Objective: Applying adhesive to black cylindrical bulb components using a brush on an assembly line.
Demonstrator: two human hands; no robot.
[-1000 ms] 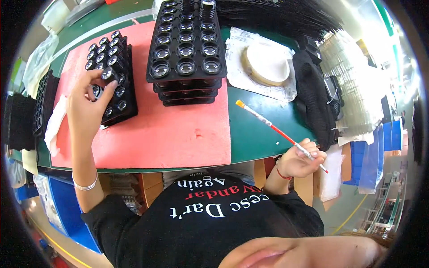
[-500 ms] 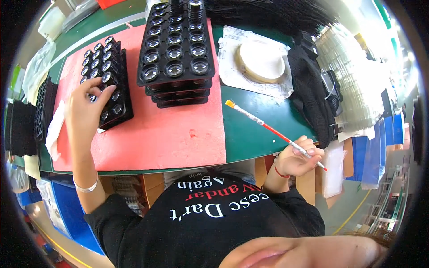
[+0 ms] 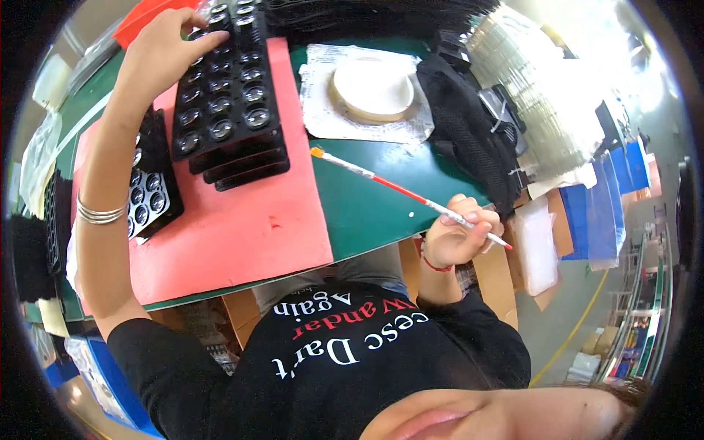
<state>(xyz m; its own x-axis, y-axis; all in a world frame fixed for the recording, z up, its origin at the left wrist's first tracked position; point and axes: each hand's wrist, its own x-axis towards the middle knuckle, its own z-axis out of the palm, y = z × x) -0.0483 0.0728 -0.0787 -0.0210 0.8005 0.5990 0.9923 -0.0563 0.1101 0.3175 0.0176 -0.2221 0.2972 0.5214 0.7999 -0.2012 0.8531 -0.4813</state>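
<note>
My left hand point(image 3: 160, 55) reaches over the far left side of the stack of black trays point(image 3: 235, 150). Its thumb and forefinger are bent round a small round lens piece point(image 3: 196, 34), partly covered by the fingers. Clear round lenses sit in rows in the top tray's cups. A smaller black tray point(image 3: 172, 196) with lenses stands left of the stack, half hidden by my left forearm. In my right hand point(image 3: 458, 233), near the table's front edge, is a thin brush point(image 3: 400, 187) with a red and white handle. Its yellowish tip points up and left.
A pink foam sheet point(image 3: 249, 227) lies under the trays on the green table point(image 3: 367, 165). Beyond the brush, a round white dish point(image 3: 374, 110) rests on printed paper point(image 3: 319, 121). A black cloth point(image 3: 466, 125) and stacked clear trays point(image 3: 524, 110) stand at the right.
My left hand has left the smaller tray and moved up and away to the far part of the tray stack. The view has shifted a little; my right hand still holds the brush.
</note>
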